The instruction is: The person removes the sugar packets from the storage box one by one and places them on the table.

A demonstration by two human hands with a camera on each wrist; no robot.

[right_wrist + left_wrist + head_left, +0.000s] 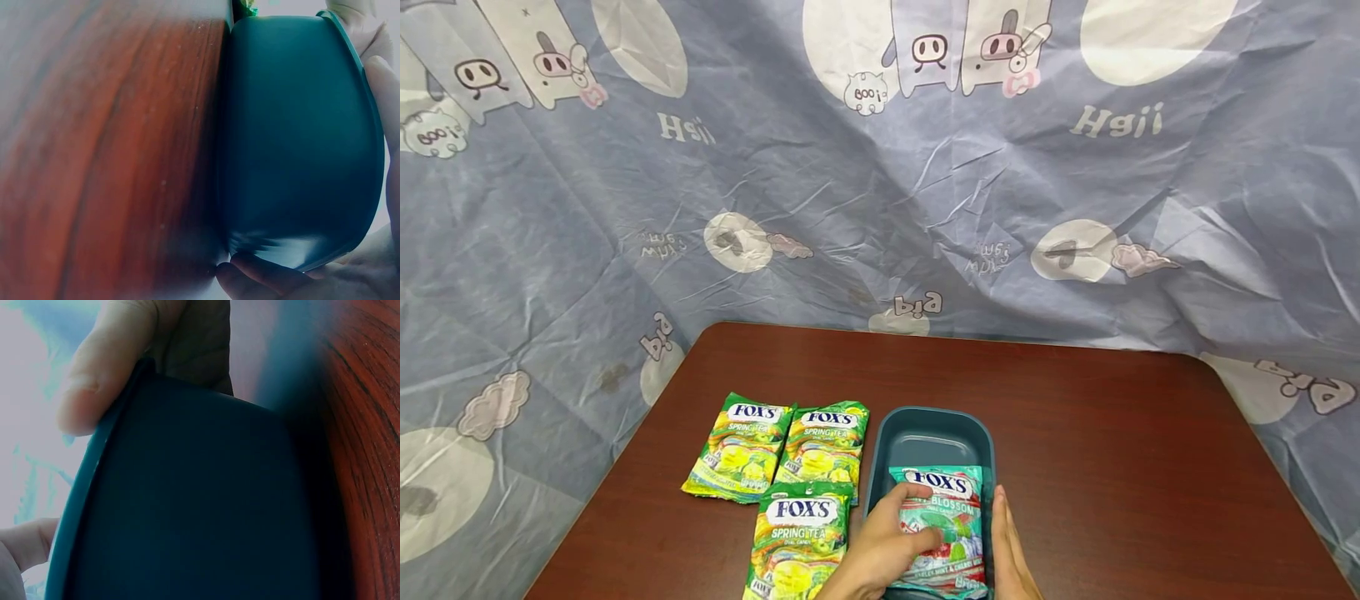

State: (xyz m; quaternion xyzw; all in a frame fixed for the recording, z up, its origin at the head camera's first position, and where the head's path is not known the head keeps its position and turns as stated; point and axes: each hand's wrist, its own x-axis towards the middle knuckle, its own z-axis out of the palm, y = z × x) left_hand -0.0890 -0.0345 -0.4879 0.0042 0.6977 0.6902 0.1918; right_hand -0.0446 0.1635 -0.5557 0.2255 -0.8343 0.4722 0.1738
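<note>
A teal Fox's candy bag [951, 517], printed with a blossom name, lies face up in the near half of a dark teal container [934, 425]. My left hand [887, 542] reaches over the container's left side, thumb and index finger spread apart on the bag's front. Along the outside of the right wall stands my right hand [1011, 554], its fingers straight and pointing away from me. The left wrist view shows the container's outer wall [187, 487] close up, with a finger [94, 381] over its rim. In the right wrist view, fingertips [250, 278] touch the container's lower end.
Three green and yellow Fox's Spring Tea candy bags lie left of the container: one at the far left [741, 450], one beside it [823, 442] and one nearer me [799, 537]. All stand on a brown wooden table [1112, 450]. A grey-blue printed cloth [880, 183] hangs behind it.
</note>
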